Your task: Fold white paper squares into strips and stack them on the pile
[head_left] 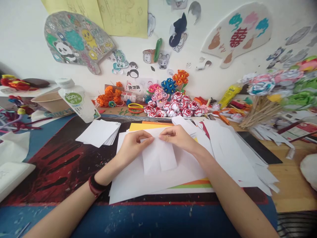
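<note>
My left hand (pixel 135 142) and my right hand (pixel 179 137) pinch the top edge of a small white sheet of paper (pixel 158 158), thumbs close together near its middle. The sheet has a crease or slit running up from its lower edge; I cannot tell which. It is held over a stack of large paper (pixel 128 185), white on top with yellow, orange and green edges showing beneath. Left of the stack lies a pile of small white paper squares (pixel 99 132), apart from my left hand.
A white bottle (pixel 76 99) stands at the back left. Red-and-white paper flowers (pixel 173 107) line the wall side. Loose white sheets (pixel 230 152) spread to the right, beside flowers on sticks (pixel 260 105). A white box (pixel 15 178) sits at the left edge.
</note>
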A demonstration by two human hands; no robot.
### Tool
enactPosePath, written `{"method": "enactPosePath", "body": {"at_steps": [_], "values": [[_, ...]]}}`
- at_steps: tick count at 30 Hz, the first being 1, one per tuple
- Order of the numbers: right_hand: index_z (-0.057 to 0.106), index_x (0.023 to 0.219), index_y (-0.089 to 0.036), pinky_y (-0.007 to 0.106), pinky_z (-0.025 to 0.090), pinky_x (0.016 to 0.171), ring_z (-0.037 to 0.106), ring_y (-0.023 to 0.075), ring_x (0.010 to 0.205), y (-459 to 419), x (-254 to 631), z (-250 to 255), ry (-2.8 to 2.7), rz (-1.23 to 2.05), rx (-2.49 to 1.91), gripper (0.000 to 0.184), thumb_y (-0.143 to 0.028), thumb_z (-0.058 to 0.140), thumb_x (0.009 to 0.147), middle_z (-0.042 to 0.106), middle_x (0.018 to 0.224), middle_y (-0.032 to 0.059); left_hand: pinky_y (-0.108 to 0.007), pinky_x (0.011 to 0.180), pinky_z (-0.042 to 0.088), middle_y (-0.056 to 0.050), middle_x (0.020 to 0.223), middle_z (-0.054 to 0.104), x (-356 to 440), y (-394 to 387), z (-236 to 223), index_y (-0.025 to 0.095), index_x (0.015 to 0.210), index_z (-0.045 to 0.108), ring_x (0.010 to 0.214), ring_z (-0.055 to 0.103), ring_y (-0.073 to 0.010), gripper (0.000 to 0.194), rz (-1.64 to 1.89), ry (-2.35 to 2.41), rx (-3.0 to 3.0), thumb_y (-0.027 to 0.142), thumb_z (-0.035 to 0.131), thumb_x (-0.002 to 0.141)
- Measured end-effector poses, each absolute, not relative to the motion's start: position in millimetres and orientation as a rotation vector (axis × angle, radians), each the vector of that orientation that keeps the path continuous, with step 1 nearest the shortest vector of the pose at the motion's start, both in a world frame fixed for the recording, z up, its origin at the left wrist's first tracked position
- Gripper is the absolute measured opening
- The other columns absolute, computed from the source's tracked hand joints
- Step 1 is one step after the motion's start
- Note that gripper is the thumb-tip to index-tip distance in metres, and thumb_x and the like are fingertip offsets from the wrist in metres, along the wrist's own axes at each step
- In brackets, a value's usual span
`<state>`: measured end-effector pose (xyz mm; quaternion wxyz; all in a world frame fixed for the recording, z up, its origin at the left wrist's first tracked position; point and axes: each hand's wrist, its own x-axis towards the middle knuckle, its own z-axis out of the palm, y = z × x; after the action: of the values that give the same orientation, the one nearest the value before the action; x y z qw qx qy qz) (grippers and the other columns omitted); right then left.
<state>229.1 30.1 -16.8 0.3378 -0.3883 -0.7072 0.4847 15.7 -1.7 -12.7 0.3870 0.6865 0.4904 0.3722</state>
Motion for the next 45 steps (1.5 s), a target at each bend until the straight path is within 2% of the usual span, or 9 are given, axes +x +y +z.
{"method": "enactPosePath", "body": {"at_steps": [4, 8, 14, 20, 24, 28, 37, 40, 45], "values": [[0.075, 0.083, -0.013, 0.033, 0.051, 0.075, 0.068, 0.0236, 0.083, 42, 229, -35, -1.810, 1.296, -1.130, 0.034, -0.044, 0.075, 0.069, 0.075, 0.088, 0.0101, -0.026, 0.057, 0.042, -0.006, 0.074, 0.072, 13, 10, -35, 0.015, 0.081, 0.071, 0.063, 0.061, -0.0175, 0.029, 0.899, 1.358, 1.669, 0.043, 0.066, 0.077], [0.075, 0.081, -0.012, 0.032, 0.051, 0.071, 0.068, 0.0237, 0.079, 45, 229, -41, -1.722, 1.364, -1.195, 0.034, -0.044, 0.075, 0.069, 0.075, 0.086, 0.0111, -0.024, 0.051, 0.037, -0.005, 0.063, 0.068, 12, 14, -44, 0.014, 0.079, 0.072, 0.055, 0.055, -0.0146, 0.031, 0.977, 1.392, 1.636, 0.045, 0.067, 0.075], [0.075, 0.084, -0.013, 0.031, 0.050, 0.073, 0.068, 0.0229, 0.082, 44, 232, -38, -1.713, 1.377, -1.163, 0.036, -0.046, 0.074, 0.071, 0.075, 0.090, 0.0108, -0.022, 0.046, 0.029, 0.002, 0.051, 0.053, 11, 15, -44, 0.015, 0.084, 0.070, 0.047, 0.045, -0.0109, 0.032, 1.009, 1.327, 1.559, 0.045, 0.068, 0.075], [0.074, 0.094, -0.016, 0.030, 0.050, 0.074, 0.067, 0.0211, 0.085, 46, 233, -38, -1.560, 1.475, -1.165, 0.039, -0.044, 0.078, 0.068, 0.073, 0.096, 0.0087, -0.022, 0.047, 0.029, 0.006, 0.051, 0.044, 10, 14, -48, 0.016, 0.087, 0.066, 0.046, 0.041, -0.0093, 0.032, 1.067, 1.252, 1.463, 0.045, 0.071, 0.073], [0.073, 0.084, -0.014, 0.029, 0.050, 0.071, 0.067, 0.0197, 0.077, 46, 236, -38, -1.483, 1.639, -1.178, 0.037, -0.039, 0.085, 0.059, 0.074, 0.085, 0.0081, -0.021, 0.048, 0.029, 0.005, 0.052, 0.046, 11, 13, -46, 0.015, 0.083, 0.065, 0.048, 0.041, -0.0089, 0.032, 1.079, 1.210, 1.385, 0.045, 0.072, 0.072], [0.070, 0.075, -0.014, 0.026, 0.048, 0.063, 0.065, 0.0167, 0.067, 46, 236, -38, -1.432, 1.611, -1.233, 0.036, -0.038, 0.087, 0.055, 0.072, 0.076, 0.0061, -0.022, 0.049, 0.031, 0.004, 0.050, 0.047, 12, 14, -44, 0.013, 0.079, 0.066, 0.048, 0.041, -0.0087, 0.034, 1.091, 1.260, 1.355, 0.044, 0.075, 0.069], [0.068, 0.073, -0.013, 0.025, 0.046, 0.059, 0.062, 0.0145, 0.062, 48, 237, -42, -1.384, 1.592, -1.231, 0.036, -0.041, 0.085, 0.058, 0.071, 0.072, 0.0050, -0.021, 0.050, 0.032, 0.004, 0.048, 0.050, 12, 13, -40, 0.012, 0.078, 0.067, 0.048, 0.042, -0.0085, 0.035, 1.116, 1.277, 1.289, 0.043, 0.077, 0.065], [0.070, 0.078, -0.013, 0.025, 0.048, 0.062, 0.064, 0.0157, 0.067, 47, 237, -41, -1.348, 1.622, -1.202, 0.034, -0.039, 0.084, 0.061, 0.072, 0.078, 0.0063, -0.021, 0.050, 0.032, 0.003, 0.051, 0.054, 12, 12, -39, 0.012, 0.079, 0.067, 0.049, 0.045, -0.0089, 0.035, 1.116, 1.254, 1.261, 0.043, 0.078, 0.066], [0.070, 0.099, -0.017, 0.029, 0.054, 0.076, 0.068, 0.0199, 0.087, 42, 233, -35, -1.243, 1.718, -1.107, 0.042, -0.034, 0.084, 0.063, 0.072, 0.102, 0.0093, -0.022, 0.053, 0.037, -0.002, 0.067, 0.064, 12, 10, -38, 0.014, 0.085, 0.066, 0.059, 0.055, -0.0123, 0.033, 1.148, 1.170, 1.252, 0.043, 0.075, 0.070]]}}
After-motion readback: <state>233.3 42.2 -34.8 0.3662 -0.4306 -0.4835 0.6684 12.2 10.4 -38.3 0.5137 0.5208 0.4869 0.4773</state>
